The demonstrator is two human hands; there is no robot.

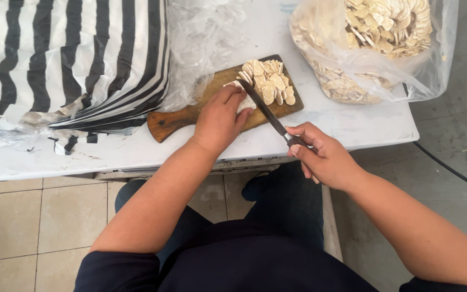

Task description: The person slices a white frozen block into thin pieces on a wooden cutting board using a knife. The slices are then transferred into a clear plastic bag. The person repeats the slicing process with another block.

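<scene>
While the left hand [220, 120] presses down on a pale, whitish piece of food [244, 101] at the middle of the frame, its fingers curl closed over the top of it and the forearm runs down toward the lower left. The right hand [322, 157], right of centre, has its fingers wrapped tight around the handle of a knife [266, 111], wrist cocked, forearm stretching to the lower right corner. The long, narrow, dark blade slants up and left, its tip touching the piece beside the left fingertips. Both rest on a worn brown wooden cutting board [177, 119], paddle-shaped with a rounded handle pointing lower left. At its upper end sits a heap of thin, cream, oval slices [270, 81]. The board lies on a smooth white table [352, 127]. In the upper right a clear, crinkled plastic bag [374, 48] bulges with similar slices; in the upper left lies black-and-white striped plastic sheeting [66, 59].
</scene>
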